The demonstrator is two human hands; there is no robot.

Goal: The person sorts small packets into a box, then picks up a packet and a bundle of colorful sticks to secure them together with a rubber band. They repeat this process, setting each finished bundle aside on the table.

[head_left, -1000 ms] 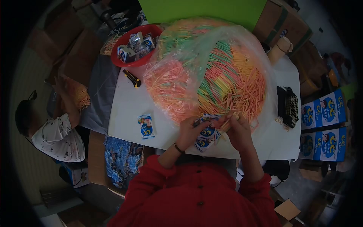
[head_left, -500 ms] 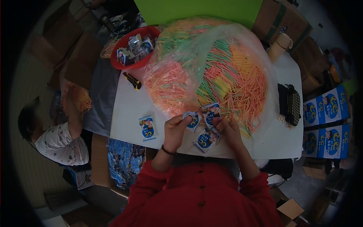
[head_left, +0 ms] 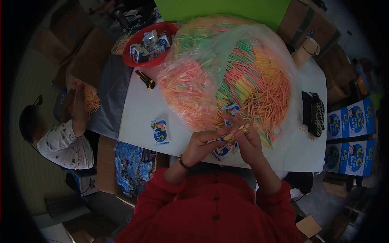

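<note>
My left hand (head_left: 197, 149) is closed on a small blue-and-white packet (head_left: 220, 139), seen almost edge-on and partly covered by the fingers. Against its end, my right hand (head_left: 251, 146) pinches a small bunch of thin yellowish sticks (head_left: 242, 130). Below the hands, one printed packet (head_left: 222, 153) lies on the white table, partly hidden by them. Another packet (head_left: 231, 108) lies just beyond the fingers, by the edge of the stick pile. A further packet (head_left: 159, 131) lies flat to the left of my left hand.
A big clear plastic bag (head_left: 223, 52) of pink, green, yellow and orange sticks (head_left: 259, 77) covers much of the table (head_left: 133, 105). A red bowl (head_left: 127, 58) of packets, a box cutter (head_left: 145, 79), a bottle (head_left: 306, 52) and a dark pouch (head_left: 317, 115) surround it. Another person (head_left: 65, 141) sits at left.
My hands have come together. The left packet has turned from facing up to nearly edge-on, and the right hand has brought the sticks to it. The camera view has shifted slightly.
</note>
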